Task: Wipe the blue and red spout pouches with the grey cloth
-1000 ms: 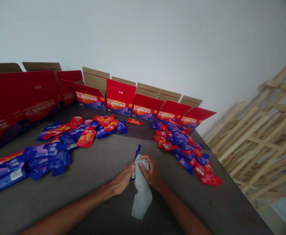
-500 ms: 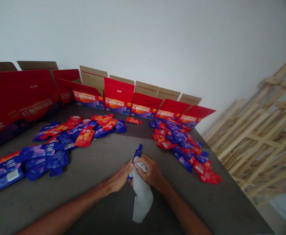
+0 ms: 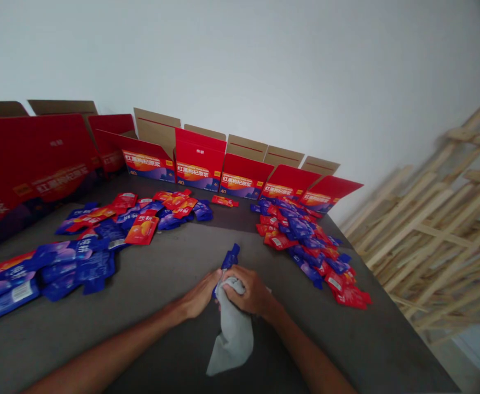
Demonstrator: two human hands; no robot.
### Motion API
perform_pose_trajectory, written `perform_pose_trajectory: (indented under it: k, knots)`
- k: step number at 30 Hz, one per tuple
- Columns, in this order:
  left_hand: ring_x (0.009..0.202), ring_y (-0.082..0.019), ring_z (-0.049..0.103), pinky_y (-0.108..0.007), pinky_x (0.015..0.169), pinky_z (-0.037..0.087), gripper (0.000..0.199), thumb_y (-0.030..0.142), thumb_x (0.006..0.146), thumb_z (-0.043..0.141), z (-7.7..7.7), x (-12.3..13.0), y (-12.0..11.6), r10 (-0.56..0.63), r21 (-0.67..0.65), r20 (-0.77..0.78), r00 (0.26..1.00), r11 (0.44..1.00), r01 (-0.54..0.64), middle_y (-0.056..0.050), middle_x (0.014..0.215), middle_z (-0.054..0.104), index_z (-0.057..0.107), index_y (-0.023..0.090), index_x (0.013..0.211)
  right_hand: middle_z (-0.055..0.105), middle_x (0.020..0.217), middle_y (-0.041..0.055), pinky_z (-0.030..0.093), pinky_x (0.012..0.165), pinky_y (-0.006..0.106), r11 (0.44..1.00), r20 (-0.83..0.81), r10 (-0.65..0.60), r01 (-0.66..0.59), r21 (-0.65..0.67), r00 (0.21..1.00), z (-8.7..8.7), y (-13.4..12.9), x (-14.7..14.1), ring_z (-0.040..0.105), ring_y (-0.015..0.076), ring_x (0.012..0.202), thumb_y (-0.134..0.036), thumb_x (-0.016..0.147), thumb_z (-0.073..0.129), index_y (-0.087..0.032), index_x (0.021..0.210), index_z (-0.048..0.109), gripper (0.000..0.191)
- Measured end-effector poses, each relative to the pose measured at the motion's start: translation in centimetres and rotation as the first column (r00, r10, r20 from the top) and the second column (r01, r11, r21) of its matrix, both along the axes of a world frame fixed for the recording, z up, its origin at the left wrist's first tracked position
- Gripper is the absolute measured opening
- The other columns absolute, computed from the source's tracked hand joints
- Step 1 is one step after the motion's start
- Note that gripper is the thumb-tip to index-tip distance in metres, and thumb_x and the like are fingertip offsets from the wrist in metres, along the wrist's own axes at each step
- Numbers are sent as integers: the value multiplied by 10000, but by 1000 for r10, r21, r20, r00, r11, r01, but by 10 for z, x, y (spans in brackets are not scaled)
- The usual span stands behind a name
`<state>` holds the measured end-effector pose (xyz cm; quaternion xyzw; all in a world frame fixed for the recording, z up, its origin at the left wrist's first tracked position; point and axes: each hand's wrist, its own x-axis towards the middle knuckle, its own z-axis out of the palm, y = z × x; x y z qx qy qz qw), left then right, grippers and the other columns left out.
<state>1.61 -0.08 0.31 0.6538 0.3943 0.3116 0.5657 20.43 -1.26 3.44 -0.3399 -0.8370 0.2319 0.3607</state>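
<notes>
- Blue foil pouch with a narrow tapered end (image 3: 230, 257): held over the near middle of the table between the two hands, its tip directed away from the wearer.
- White soft cloth (image 3: 235, 334): bunched at the pouch, its loose tail hanging toward the wearer.
- Right hand (image 3: 246, 290): fingers curled tightly around the cloth, pressing it to the pouch.
- Left hand (image 3: 202, 295): gripping the pouch from its left side, thumb near the cloth; most fingers are hidden.
- Change: compared with half a second ago, hands and pouch sit slightly nearer the wearer and the cloth's tail has swung left; wiping appears to be under way, its completeness uncertain.
- Dark grey flat tabletop (image 3: 178, 262): uncovered surface gives room between the side heaps; the right edge slants outward toward the wearer.
- Left heap of red and blue foil pouches (image 3: 96, 268) and right heap of similar pouches (image 3: 305, 235): both well apart from the hands, the right one close to that edge.
- Red printed cardboard boxes with raised tan flaps (image 3: 198, 164): a row limiting reach at the back.
</notes>
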Motion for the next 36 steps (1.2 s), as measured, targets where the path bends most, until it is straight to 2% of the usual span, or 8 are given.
perform_pose_trajectory:
  k: [4, 8, 15, 18, 21, 26, 31, 36]
  knots:
    - [897, -222, 616, -349, 890, 467, 628, 638, 942, 274, -3, 1, 1, 45, -34, 57, 997, 998, -43, -62, 884, 705, 672, 158, 875, 676, 935, 13, 484, 755, 239, 1000, 75, 25, -25, 7, 997, 0, -1, 0, 643, 154, 818, -224, 861, 587, -238, 1027, 611, 168]
    - [643, -172, 564, -304, 705, 467, 660, 647, 943, 225, -1, 3, -2, -13, -54, 50, 999, 998, 16, -33, 627, 612, 593, 174, 665, 676, 918, 23, 485, 765, 252, 976, -10, -212, 212, 47, 977, -6, 7, 1, 648, 164, 825, -227, 881, 563, -228, 989, 616, 121]
    - [660, -165, 552, -298, 705, 470, 599, 673, 918, 293, 3, 3, -8, 56, -58, 39, 998, 997, -53, -15, 651, 583, 565, 192, 686, 679, 924, 36, 489, 794, 282, 908, -115, -414, 419, 21, 903, -15, 16, 2, 651, 184, 849, -228, 885, 551, -218, 984, 612, 117]
    - [605, -172, 569, -308, 674, 470, 651, 677, 915, 263, -4, 5, -5, 100, -153, 132, 986, 985, -80, -29, 593, 598, 584, 182, 639, 685, 918, 33, 493, 782, 273, 940, -77, -339, 341, 9, 938, -13, 13, 1, 654, 179, 837, -225, 876, 563, -218, 989, 616, 125]
    - [533, -179, 569, -319, 632, 467, 712, 693, 902, 209, -9, 7, 0, 139, -233, 237, 961, 969, -83, -40, 523, 607, 592, 179, 591, 692, 936, 24, 490, 785, 261, 989, 29, -146, 146, -4, 989, -7, 7, 1, 656, 170, 841, -218, 867, 575, -227, 1003, 620, 143]
    - [555, -175, 575, -315, 678, 475, 651, 726, 855, 328, -7, 7, 3, 286, -241, 253, 924, 944, -226, -16, 525, 626, 588, 188, 597, 693, 983, 20, 483, 781, 247, 1000, 140, 25, -22, -18, 990, -1, 1, 1, 659, 163, 861, -215, 866, 586, -237, 1051, 620, 190]
    - [495, -157, 548, -285, 571, 427, 727, 723, 889, 249, -7, 4, -1, 53, -133, 180, 982, 991, -29, -47, 502, 620, 602, 168, 578, 693, 937, 28, 487, 787, 262, 981, 48, -193, 191, 41, 980, -6, 10, 5, 658, 172, 839, -215, 870, 575, -220, 1001, 627, 141]
    - [514, -158, 565, -278, 559, 432, 695, 677, 925, 238, -11, 0, -1, -18, -127, 163, 986, 991, 39, -49, 536, 622, 610, 160, 647, 689, 911, 38, 491, 779, 277, 931, -46, -360, 362, 45, 932, -10, 17, 6, 654, 185, 834, -225, 874, 569, -216, 981, 623, 120]
